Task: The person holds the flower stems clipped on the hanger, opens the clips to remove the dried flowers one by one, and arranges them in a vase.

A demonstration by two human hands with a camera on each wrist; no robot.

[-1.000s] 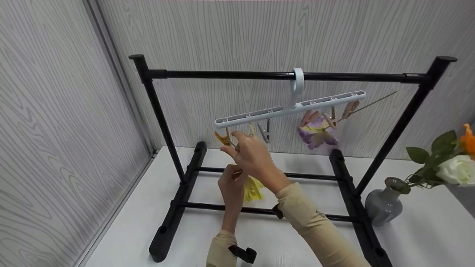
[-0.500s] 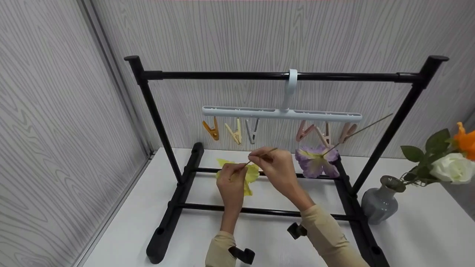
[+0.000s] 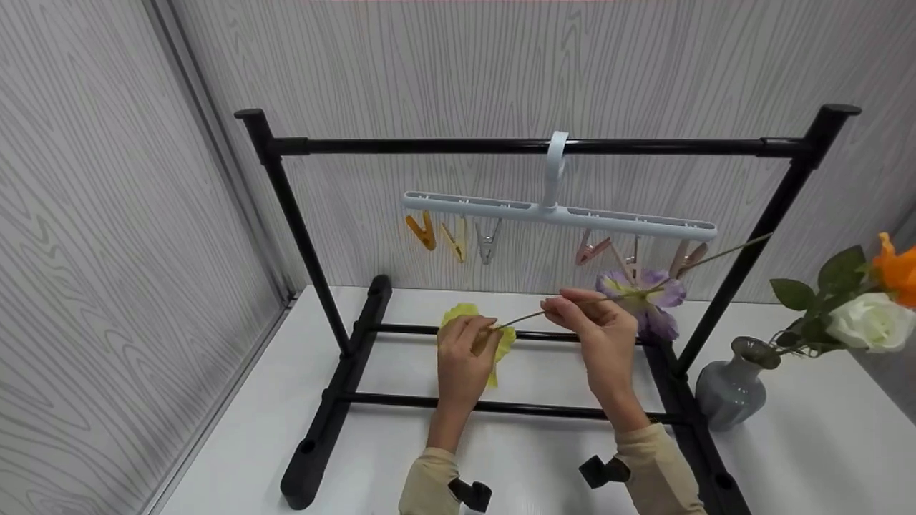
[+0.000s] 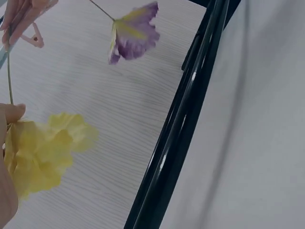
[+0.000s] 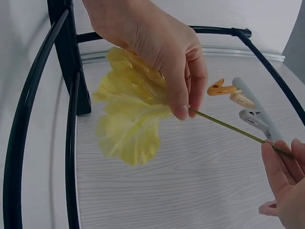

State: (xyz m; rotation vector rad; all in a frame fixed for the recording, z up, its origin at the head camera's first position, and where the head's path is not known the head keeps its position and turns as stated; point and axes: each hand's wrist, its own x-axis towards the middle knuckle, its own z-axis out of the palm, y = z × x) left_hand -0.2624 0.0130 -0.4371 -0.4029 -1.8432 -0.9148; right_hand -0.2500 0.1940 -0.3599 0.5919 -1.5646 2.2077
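In the head view my left hand [image 3: 466, 361] pinches the stem of a yellow artificial flower [image 3: 507, 343] close beneath the bloom. My right hand [image 3: 605, 332] holds the same thin green stem [image 5: 228, 126] farther along, between thumb and fingers. The stem stretches between both hands, and the bloom [image 4: 43, 152] spreads beside the left hand. Above them a pale blue clip hanger [image 3: 486, 207] hangs on the rack, its right end lower. Orange [image 3: 422, 232], cream [image 3: 455, 243] and grey [image 3: 487, 247] clothespins dangle from its left half, holding nothing.
A purple flower [image 3: 655, 315] hangs by its stem from the pink clothespins [image 3: 687, 259] at right, behind my right hand. The black rack [image 3: 429, 146] frames the work, with lower crossbars below the hands. A grey vase [image 3: 731, 393] with white and orange flowers stands right.
My right hand has come down from the left clothespins to the yellow flower's stem, then slid right. The hanger has swung from left end low to right end low.
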